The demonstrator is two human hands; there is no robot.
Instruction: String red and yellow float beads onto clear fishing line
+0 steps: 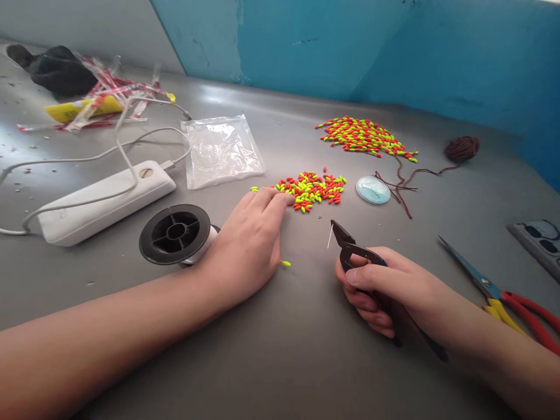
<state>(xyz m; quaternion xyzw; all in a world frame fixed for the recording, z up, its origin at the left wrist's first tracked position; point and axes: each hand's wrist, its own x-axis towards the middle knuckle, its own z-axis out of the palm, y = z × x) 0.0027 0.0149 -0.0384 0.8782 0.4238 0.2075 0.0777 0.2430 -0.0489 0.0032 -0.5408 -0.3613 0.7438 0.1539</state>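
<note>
My left hand (251, 236) rests palm down, fingers stretched towards a pile of small oval red and yellow-green beads (311, 191). Its fingertips touch the near left edge of the pile and are partly hidden. One loose bead (285, 263) pokes out beside the thumb side of this hand; whether the thumb touches it I cannot tell. Just left of the wrist lies a black-flanged spool (175, 234) wound with white material. In my right hand (378, 286) is a pair of dark pliers (350, 245), with a short thin white strand (329, 236) at the jaw tip.
A larger bead pile (363, 135) lies at the back. Near it are a round pale-blue disc (373, 190) and a brown yarn ball (462, 149). Scissors (494, 291) lie right. Leftward are a clear bag (223, 151), a white power strip (105, 204) with cable, and wrappers (105, 96).
</note>
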